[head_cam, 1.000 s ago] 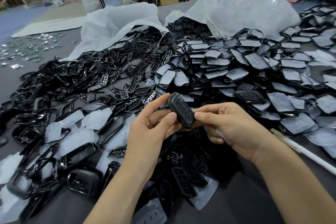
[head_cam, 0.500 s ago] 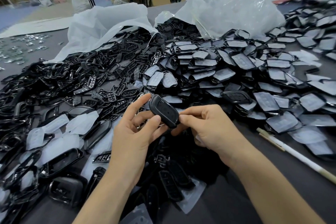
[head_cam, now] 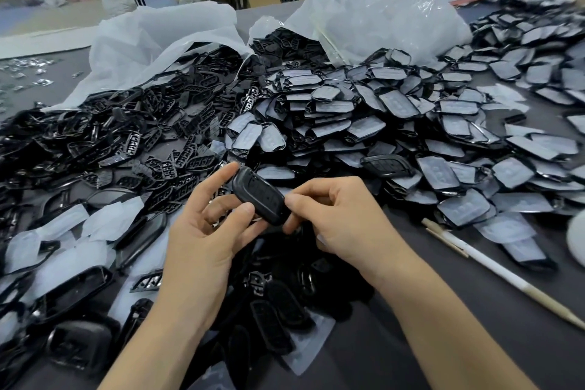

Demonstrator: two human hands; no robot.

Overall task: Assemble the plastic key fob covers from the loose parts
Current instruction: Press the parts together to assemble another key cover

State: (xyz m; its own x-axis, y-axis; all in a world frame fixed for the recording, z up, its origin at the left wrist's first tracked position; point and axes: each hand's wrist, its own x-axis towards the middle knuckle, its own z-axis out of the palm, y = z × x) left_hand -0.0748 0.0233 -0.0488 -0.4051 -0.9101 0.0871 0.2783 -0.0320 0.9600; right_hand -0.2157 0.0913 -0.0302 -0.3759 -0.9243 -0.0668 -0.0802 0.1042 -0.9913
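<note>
The key fob cover was held above the bench, long axis slanting from far-left to near-right, its near-right end pinched by curled fingers of the right hand, its far-left end gripped between forefinger and thumb of the left hand, loose parts heaped beyond it, bare bench to its near-right.

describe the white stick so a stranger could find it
Start at the heap of film-covered black parts on the right. Below its near edge, right of the right hand, a stick lies on bare dark table. It is long, white and tan-tipped among flat black pieces.
</note>
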